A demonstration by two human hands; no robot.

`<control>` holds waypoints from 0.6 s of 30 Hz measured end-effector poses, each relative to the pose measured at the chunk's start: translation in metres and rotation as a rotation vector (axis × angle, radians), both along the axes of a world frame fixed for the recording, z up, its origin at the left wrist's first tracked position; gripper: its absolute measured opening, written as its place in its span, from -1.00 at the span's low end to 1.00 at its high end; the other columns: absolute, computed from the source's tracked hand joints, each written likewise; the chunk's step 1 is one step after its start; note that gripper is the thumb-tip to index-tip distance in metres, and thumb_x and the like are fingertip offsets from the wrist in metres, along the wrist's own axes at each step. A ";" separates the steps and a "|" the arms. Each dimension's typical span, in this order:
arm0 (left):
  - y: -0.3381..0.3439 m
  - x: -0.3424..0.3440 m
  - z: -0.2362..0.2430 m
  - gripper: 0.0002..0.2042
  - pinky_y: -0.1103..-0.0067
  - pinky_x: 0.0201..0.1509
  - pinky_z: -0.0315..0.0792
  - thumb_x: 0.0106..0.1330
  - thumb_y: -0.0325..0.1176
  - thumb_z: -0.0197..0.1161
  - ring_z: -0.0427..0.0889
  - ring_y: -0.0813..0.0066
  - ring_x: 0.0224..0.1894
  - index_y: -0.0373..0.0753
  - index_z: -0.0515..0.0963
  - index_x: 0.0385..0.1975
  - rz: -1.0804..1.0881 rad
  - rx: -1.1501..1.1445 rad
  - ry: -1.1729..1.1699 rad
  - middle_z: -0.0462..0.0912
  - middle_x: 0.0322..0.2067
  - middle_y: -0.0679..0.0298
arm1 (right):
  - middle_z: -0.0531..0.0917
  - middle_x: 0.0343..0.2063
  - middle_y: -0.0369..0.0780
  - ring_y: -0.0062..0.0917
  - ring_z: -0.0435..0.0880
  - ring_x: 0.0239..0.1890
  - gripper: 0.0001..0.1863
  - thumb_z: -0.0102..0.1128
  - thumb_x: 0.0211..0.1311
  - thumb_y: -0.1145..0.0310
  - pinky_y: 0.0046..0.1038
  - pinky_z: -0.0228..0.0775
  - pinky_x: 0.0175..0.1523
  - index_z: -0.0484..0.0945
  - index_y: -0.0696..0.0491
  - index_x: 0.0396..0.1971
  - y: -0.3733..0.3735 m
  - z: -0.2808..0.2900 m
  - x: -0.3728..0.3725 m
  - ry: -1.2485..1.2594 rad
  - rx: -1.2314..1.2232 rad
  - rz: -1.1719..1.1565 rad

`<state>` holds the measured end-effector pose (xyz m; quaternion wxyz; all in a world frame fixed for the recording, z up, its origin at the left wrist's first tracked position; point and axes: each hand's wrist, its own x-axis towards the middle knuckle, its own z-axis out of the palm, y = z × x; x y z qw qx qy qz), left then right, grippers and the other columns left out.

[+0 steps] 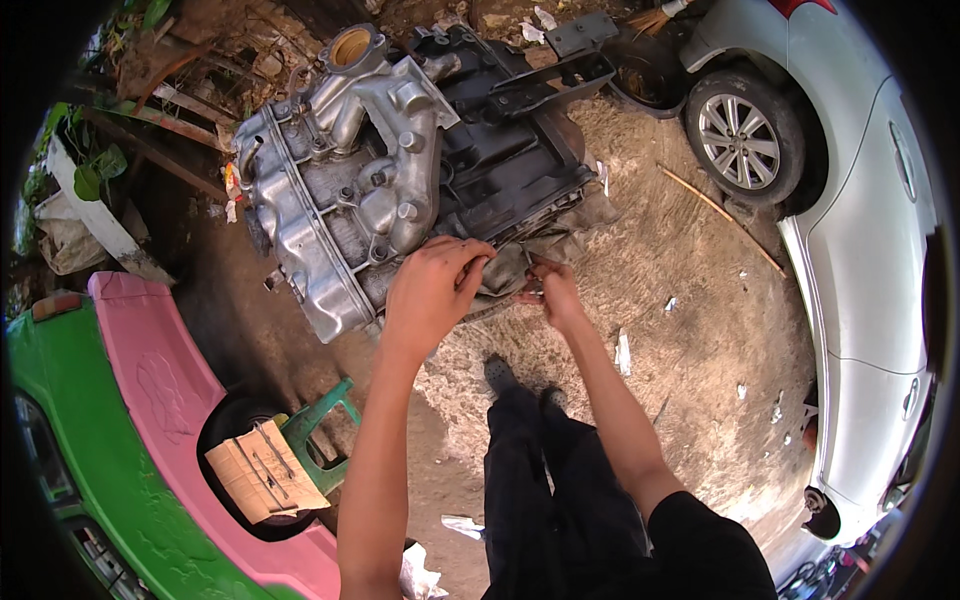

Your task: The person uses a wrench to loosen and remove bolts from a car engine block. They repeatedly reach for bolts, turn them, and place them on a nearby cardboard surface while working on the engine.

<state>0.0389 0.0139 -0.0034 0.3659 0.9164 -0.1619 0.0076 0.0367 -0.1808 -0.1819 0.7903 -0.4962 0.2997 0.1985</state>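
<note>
A large engine [400,150] lies on the ground in front of me, with a silver ribbed cover and pipe-like casting on its left and a black part on its right. At its near edge, my left hand [432,290] rests with fingers curled together; anything between them is hidden. To its right, my right hand [552,288] is closed, with a thin grey piece showing at its fingertips that I cannot name. Dull grey-brown cloth [505,278] lies bunched between and beneath both hands, against the engine's lower side.
At the right stands a silver car [865,270]. At the left is a green and pink vehicle [150,390], beside a green plastic stool [322,425] and cardboard [258,470] bearing thin rods. A stick [725,220] and paper scraps lie on the dirt floor [690,350].
</note>
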 end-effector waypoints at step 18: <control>-0.001 0.000 0.000 -0.84 0.42 -0.29 0.56 0.29 -0.53 0.33 0.68 0.29 -0.41 -0.24 0.73 -0.16 0.013 0.023 0.002 0.74 -0.31 0.15 | 0.46 -0.47 -0.26 -0.68 0.37 -0.55 -0.71 -0.11 0.46 0.56 -0.57 0.40 -0.50 0.50 0.46 -0.03 -0.050 0.018 0.086 0.222 0.273 0.255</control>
